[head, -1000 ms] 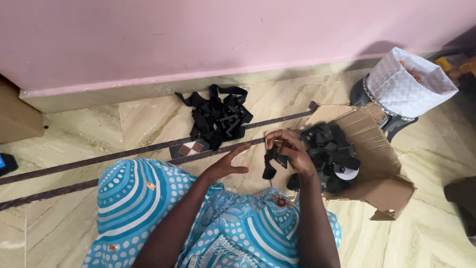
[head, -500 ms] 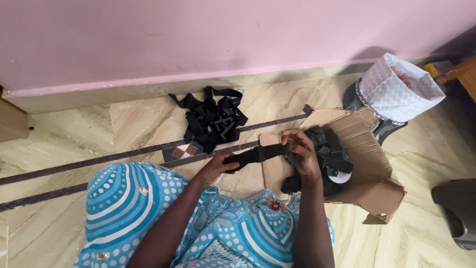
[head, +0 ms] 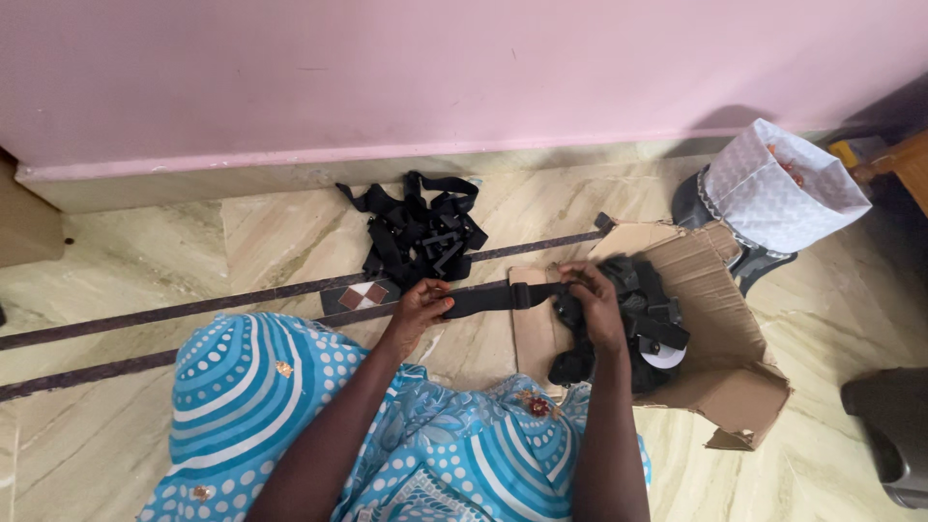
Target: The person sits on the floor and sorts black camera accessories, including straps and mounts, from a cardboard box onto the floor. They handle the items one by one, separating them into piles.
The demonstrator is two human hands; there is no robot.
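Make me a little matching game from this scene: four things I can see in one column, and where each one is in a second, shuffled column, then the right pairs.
Things:
1. black strap
2. pile of black straps
3. white tape roll
4. white patterned bag

Places:
A. on the floor by the pink wall
B. inside the torn cardboard box
C. stretched between the left hand and the right hand
D. far right, behind the box

Pairs: 1-C, 2-A, 3-B, 4-D
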